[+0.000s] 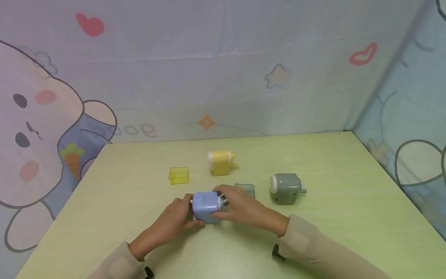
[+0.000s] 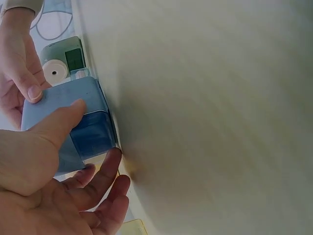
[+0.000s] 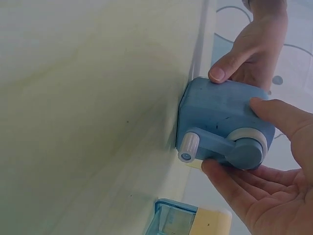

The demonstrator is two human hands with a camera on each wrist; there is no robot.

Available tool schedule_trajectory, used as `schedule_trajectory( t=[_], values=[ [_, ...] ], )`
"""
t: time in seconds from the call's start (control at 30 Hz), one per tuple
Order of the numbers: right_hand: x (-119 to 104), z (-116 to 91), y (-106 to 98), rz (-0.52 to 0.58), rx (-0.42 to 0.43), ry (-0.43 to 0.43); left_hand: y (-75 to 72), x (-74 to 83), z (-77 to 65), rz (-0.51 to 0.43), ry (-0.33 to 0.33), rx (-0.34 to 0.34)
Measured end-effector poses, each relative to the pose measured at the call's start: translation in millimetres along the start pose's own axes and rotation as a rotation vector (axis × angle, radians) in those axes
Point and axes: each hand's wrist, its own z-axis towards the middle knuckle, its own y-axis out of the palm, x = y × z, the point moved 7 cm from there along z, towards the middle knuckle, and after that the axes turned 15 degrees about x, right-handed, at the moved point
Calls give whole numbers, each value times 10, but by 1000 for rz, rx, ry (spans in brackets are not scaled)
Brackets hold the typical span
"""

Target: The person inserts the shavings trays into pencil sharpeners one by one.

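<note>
A blue crank pencil sharpener (image 1: 204, 207) stands on the table between both hands. My left hand (image 1: 172, 219) holds its left end, thumb on the near side and fingers around the far side. A darker blue clear drawer (image 2: 95, 134) sits in that end, beside the left thumb. My right hand (image 1: 240, 205) grips the crank end, thumb on the near side and fingers across the far side. The crank handle (image 3: 190, 147) points down toward the tabletop in the right wrist view. Just behind the right hand lies a clear green drawer (image 1: 248, 190), partly hidden.
A yellow pencil sharpener (image 1: 220, 162) stands farther back, with a clear yellow drawer (image 1: 179, 176) to its left. On the right stands a green pencil sharpener (image 1: 286, 188). A printed cloth (image 1: 237, 97) hangs behind the table (image 1: 331, 232).
</note>
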Motion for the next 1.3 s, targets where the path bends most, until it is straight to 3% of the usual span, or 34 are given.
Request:
schedule_trajectory(
  t=[0.4,0.67,0.97,1.3],
  values=[
    [2,8,-15,-56,-38,-14,-6,-25,-16,-5,-29,-30],
    [79,-16,-68,12,-79,93,-13,-33,-24,9,-5,-37],
    [119,24,-186,32,-23,78,-42,-64,-4,38,-32,-46],
    [150,90,-253,-33,30,52,-85,-135,13,107,-90,-44]
  ],
)
